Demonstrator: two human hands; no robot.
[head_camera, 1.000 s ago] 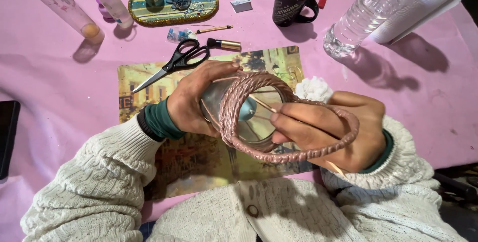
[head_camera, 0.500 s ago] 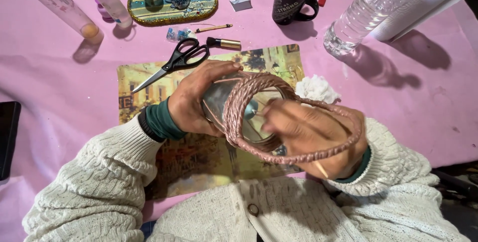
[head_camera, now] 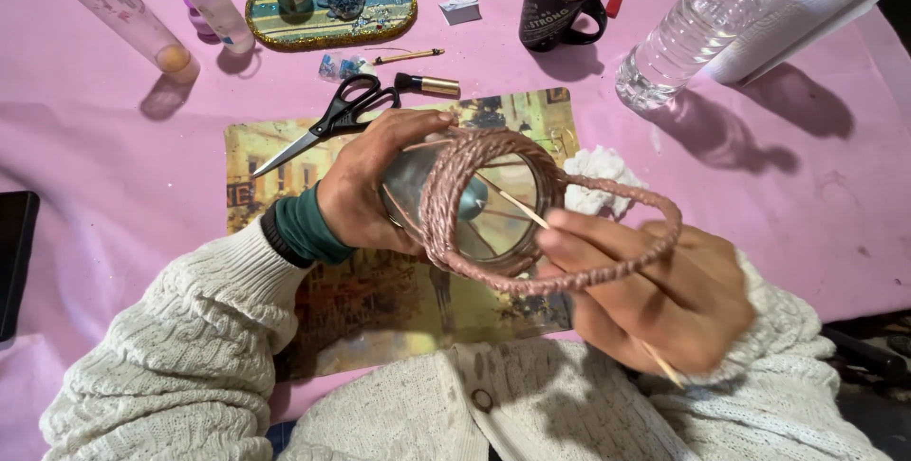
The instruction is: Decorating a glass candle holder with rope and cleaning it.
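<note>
Head view: your left hand [head_camera: 375, 186] is wrapped around the glass jar [head_camera: 465, 210], held tilted above the printed mat [head_camera: 285, 153]. Your right hand [head_camera: 655, 295] pinches a thin wooden stick [head_camera: 517, 203] into the jar mouth, with the pink cord loop [head_camera: 607, 233] draped over it. Keep the jar steady and press the cord snug against the rim coils. Count: one scissors [head_camera: 332, 119], one dark mug [head_camera: 555, 10], one water bottle [head_camera: 697, 29] on the counter.

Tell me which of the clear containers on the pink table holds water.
The large plastic bottle at the upper right, lying tilted, partly filled with water. The tall tube at the upper left holds only something orange at its bottom.
</note>
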